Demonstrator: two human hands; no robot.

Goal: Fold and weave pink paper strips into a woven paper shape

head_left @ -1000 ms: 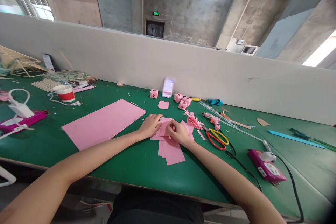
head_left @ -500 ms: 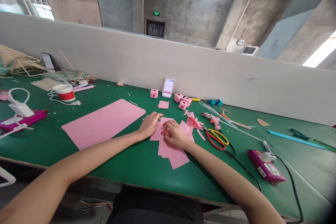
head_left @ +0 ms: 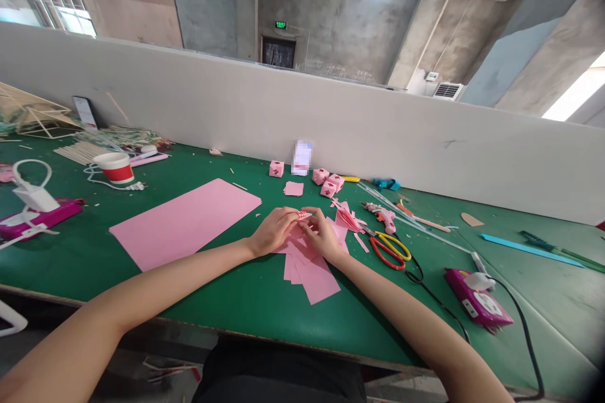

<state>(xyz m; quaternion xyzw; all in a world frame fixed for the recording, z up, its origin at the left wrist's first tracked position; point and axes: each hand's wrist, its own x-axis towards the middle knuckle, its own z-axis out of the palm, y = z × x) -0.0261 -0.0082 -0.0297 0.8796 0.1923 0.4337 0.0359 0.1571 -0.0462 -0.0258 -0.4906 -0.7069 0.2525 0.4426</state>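
Over a spread of pink paper pieces (head_left: 314,280), my left hand (head_left: 273,231) and my right hand (head_left: 324,236) meet. Between their fingertips is a small folded piece of pink paper (head_left: 305,216), partly hidden by the fingers. Both hands are closed on it. Just beyond them lies a short stack of pink paper squares (head_left: 293,189). A pink folded paper cube (head_left: 276,169) with a dark mark on its side sits further back, and a cluster of similar cubes (head_left: 329,189) is to its right.
Left of the hands lies a large pink sheet (head_left: 184,223). To the right are red-and-yellow-handled scissors (head_left: 388,257), a glue gun (head_left: 386,220) and a purple power strip (head_left: 477,299). A paper cup (head_left: 116,169) stands at left; a phone (head_left: 301,158) leans against the partition (head_left: 227,113).
My right hand has turned and moved up towards my left hand, and my left hand has drawn slightly nearer. The fingertips now meet around the folded pink paper, raised above the sheets.
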